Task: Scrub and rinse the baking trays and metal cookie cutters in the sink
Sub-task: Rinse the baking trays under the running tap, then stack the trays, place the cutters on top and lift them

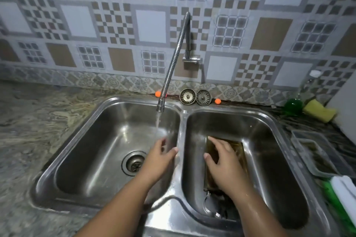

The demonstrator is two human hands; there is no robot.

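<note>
A stainless double sink [182, 119] fills the view. Water runs from the flexible tap [174, 59] into the left basin [107, 140]. My left hand [159, 158] hangs under the stream above that basin's right side, fingers relaxed, holding nothing. In the right basin [269, 150] lies a dark, greasy baking tray [239, 146]. My right hand [223, 161] rests on it with fingers spread over its near part. A metal piece, perhaps a cookie cutter [209, 203], lies just below the tray, partly hidden by my right forearm.
Two sink strainers [195, 97] lean at the wall behind the sink. A yellow sponge [319, 110] and a green bottle [292, 105] sit at the back right. A clear plastic container [300, 136] and a white-green cloth [344, 190] lie on the right counter. Stone counter [38, 121] extends left.
</note>
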